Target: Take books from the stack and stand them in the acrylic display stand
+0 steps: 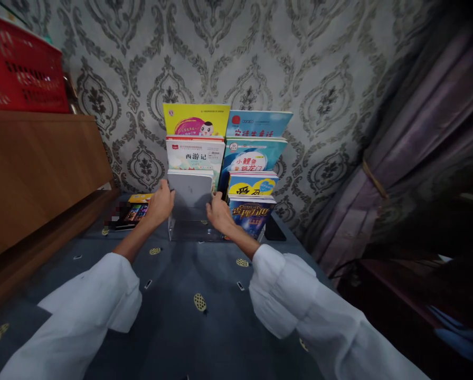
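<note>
A grey notebook [190, 192] with rounded corners stands upright in the front left row of a clear stepped stand [191, 231]. My left hand [162, 203] grips its left edge, and my right hand [219, 211] closes on its right edge. Behind it rise a white book [197, 154] and a yellow-topped book [215, 120]. The right row holds a dark blue book [253, 214] at the front, a yellow-and-blue book [256, 182] behind that, then two blue books [262, 150] further back. My fingertips are partly hidden at the notebook's sides.
Dark books [132, 214] lie flat left of the stand. A black flat object [276, 231] is on the right. A wooden cabinet [42, 169] carries a red basket [25, 68] at left. Patterned wallpaper [319, 100] backs the cloth-covered surface [173, 316]; a purple curtain [398, 142] hangs right.
</note>
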Tool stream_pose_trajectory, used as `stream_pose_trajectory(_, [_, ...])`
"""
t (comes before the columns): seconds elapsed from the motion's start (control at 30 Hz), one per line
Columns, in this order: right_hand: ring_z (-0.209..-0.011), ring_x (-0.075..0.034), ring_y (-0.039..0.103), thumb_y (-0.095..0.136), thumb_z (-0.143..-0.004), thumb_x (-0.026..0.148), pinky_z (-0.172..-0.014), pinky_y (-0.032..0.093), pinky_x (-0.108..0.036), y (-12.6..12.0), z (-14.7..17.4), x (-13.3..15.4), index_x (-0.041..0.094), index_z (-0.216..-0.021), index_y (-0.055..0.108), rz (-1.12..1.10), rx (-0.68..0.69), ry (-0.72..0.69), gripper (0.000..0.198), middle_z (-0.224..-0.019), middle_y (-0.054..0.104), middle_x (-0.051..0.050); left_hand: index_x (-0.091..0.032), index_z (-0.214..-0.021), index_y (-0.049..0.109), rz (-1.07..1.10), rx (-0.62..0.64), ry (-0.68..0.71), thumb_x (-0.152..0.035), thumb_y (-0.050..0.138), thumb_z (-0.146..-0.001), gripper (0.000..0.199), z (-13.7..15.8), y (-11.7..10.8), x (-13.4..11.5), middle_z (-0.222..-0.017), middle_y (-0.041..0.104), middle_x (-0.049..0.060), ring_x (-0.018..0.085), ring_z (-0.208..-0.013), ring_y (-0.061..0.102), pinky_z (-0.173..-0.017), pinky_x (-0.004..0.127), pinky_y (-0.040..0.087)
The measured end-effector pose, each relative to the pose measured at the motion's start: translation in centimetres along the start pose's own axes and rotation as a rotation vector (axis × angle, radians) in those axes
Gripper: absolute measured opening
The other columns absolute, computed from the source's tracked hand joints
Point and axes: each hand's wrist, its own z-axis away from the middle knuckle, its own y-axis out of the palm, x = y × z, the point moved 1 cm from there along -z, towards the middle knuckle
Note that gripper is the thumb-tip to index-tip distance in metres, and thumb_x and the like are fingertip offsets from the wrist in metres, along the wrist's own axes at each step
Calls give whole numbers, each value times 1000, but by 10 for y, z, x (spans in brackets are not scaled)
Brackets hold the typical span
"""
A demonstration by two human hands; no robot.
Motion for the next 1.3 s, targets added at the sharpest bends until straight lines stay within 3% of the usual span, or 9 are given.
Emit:
stream_pose_trajectory(0.2, [-109, -31, 70, 40, -100, 16, -89, 51, -39, 4, 2, -1, 9, -141, 38, 41, 7, -27, 42, -122, 69, -23, -10, -117, 49, -53, 35, 16, -24, 38, -101, 24, -6, -3, -2, -107, 70, 21, 34, -103, 70, -87, 40, 51])
stream_pose_trajectory(0.4, [-109, -33, 70, 41, -99, 16, -89, 52, -41, 5, 2, 4, 7, -140, 39, 66, 21, 1, 41, -125, 67, -26, -8, -118, 49, -18, 65, -31, -20, 39, -100, 24, -6, -2, -6, -110, 69, 24, 34, -103, 70, -88, 41, 50])
stream_pose_trajectory(1.0, [-115, -31, 67, 42, -98, 17, -95, 50, -40, 5, 5, -1, 5, -150, 31, 48, 27, -46, 55, -133, 63, -25, -9, -118, 50, -52, 135, 23, -26, 37, -101, 28, -3, -5, 2, -115, 68, 24, 34, -109, 68, -91, 43, 51])
stream_pose_trajectory(1.17, [-118, -30, 65, 42, -97, 16, -99, 50, -38, 9, 4, -9, 3, -152, 30, -2, 23, -93, 58, -132, 64, -22, -11, -123, 50, 21, 158, 85, -27, 39, -100, 30, -6, -4, 21, -117, 69, 21, 32, -111, 67, -94, 42, 50])
stream_pose_trajectory(1.3, [-119, -30, 64, 45, -94, 16, -101, 50, -40, 19, -1, -19, 5, -152, 31, -40, -21, -155, 60, -135, 62, -22, -11, -137, 43, 54, 272, 194, -35, 38, -101, 44, -3, 6, 61, -116, 69, 16, 28, -112, 67, -96, 39, 50])
